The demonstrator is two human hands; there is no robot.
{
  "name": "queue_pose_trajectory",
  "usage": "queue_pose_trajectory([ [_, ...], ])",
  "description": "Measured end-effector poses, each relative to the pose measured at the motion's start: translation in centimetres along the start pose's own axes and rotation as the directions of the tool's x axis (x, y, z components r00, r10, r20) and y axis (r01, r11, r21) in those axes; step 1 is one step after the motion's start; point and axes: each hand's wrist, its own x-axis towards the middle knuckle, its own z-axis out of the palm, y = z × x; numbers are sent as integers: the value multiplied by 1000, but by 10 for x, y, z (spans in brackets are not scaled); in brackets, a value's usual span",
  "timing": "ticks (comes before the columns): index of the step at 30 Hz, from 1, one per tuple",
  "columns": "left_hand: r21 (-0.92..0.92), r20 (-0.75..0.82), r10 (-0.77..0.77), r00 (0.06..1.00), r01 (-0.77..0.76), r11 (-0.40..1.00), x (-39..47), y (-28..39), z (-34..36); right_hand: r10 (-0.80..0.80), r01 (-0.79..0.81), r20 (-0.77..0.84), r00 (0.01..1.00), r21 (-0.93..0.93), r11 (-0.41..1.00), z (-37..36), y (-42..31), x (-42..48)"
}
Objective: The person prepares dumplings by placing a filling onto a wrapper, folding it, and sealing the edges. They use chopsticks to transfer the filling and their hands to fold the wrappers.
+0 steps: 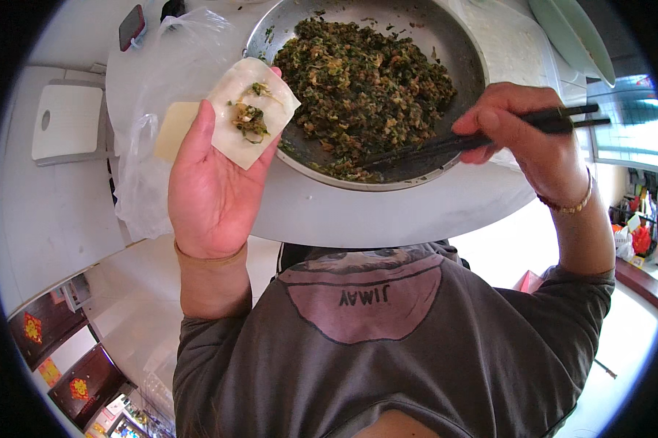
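Observation:
On the upturned palm and fingers of my left hand [216,191] lies a thin dough wrapper [230,128], with a little chopped filling [249,120] at its middle. My right hand [517,123] grips a pair of black chopsticks [449,143]. Their tips reach down into the near side of a wide metal bowl [474,49], at the edge of the filling. A large heap of chopped green and brown filling [361,82] takes up most of that bowl. My left hand is just beyond the bowl's left rim.
More pale wrappers [173,128] lie on a clear plastic bag [142,180] at the left of the white table [394,216]. A phone [131,27] is at the back left. A pale green bowl [572,41] and a translucent plastic tray [512,44] stand at the back right.

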Motion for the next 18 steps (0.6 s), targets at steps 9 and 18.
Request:
queue_pose_trajectory([
  [9,-3,-22,-8,1000,8,1000,0,-1,9,198,-142,-49,979,537,832,-29,29,14],
  [18,4,27,1,1000,-1,1000,3,-1,3,-32,28,-38,999,-92,995,-6,0,16],
])
